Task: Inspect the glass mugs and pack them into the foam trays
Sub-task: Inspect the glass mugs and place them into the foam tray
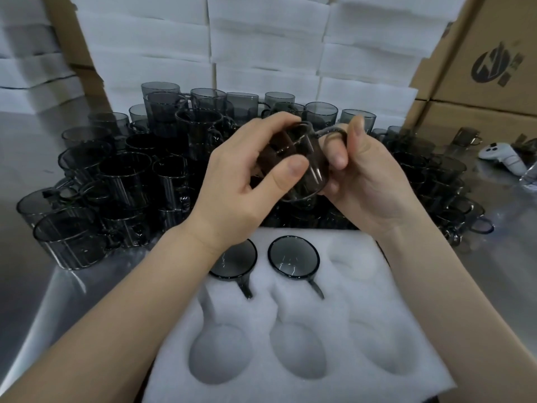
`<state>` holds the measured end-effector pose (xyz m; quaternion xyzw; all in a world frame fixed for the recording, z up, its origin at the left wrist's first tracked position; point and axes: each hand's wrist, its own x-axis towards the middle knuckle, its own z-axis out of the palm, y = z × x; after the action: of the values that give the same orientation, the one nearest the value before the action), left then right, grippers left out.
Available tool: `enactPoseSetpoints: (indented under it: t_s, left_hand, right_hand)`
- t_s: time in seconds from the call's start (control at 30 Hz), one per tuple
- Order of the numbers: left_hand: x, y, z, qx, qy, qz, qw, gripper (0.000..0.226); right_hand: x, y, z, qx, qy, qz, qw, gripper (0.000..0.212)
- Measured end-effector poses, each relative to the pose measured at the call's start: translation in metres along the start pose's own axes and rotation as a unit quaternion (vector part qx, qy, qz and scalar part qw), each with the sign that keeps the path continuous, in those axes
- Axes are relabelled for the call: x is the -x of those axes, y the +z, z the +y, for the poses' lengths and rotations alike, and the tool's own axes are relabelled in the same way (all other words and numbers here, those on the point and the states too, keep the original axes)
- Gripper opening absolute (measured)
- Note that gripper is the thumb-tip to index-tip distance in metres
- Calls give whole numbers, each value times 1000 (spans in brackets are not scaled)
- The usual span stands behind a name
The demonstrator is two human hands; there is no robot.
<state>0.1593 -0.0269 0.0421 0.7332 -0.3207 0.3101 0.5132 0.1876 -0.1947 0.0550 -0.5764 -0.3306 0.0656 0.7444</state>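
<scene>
Foam tray (334, 309) fills the near foreground. It has six pockets, and two packed mugs (293, 256) sit rim-up in the far row with their handles pointing toward the viewer. The other four pockets are vacant. Behind it a dense crowd of smoky mugs (125, 175) stands on the steel table (26, 158).

Above the tray's far edge, the held mug (308, 170) is tilted on its side between both hands. It looks rigid, smooth and probably slick, and it would likely chip if knocked against its neighbours. Body and handle (334, 132) look like the safest holds.

The left hand (241, 181) wraps the mug's body, with curled fingers behind and the thumb pressed on the near wall. The right hand (366, 181) closes narrowly on the handle, one finger seemingly through the loop.
</scene>
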Motion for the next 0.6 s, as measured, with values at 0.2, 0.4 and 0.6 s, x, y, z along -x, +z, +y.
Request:
enactPoseSetpoints:
  t_s: [0.2,0.4,0.6]
  left_hand:
    - [-1,-2,0,-117,47,-45,991,58]
    - [-2,-1,1,-119,54,-22,991,56]
    - [-2,1,4,48,-34,64,996,38]
  right_hand:
    - [-4,-1,3,63,40,101,992,54]
    - [-1,-1,1,43,11,92,995,51]
    - [-1,-2,0,-37,-29,-9,999,17]
